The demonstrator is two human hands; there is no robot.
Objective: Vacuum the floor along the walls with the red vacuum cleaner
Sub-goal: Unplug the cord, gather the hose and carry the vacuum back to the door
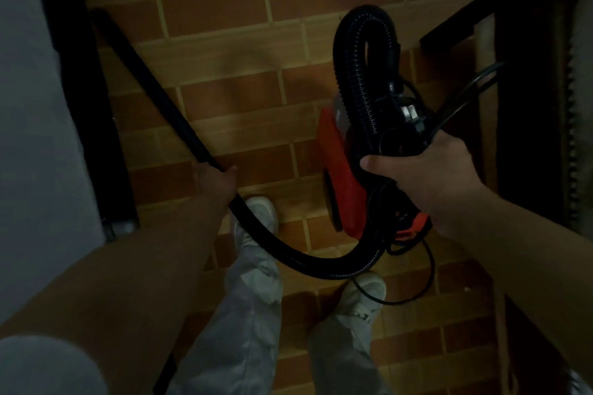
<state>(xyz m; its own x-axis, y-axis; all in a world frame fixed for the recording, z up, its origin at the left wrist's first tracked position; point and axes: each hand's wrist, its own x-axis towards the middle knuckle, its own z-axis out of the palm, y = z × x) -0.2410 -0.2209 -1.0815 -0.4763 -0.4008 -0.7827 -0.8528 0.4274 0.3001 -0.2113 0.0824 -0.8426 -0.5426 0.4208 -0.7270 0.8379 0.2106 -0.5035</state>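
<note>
vacuum: red body, right of my feet, above the brick-pattern floor, under my right grip.
right grip: curled tight round the vacuum's black top, cord bunched in.
left grip: wrapped round the tube, which slants toward the left wall.
hose: loops above the vacuum.

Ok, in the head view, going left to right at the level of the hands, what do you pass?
pale wall → dark strip → left hand gripping the black wand → red vacuum cleaner → right hand → dark wooden furniture
</note>
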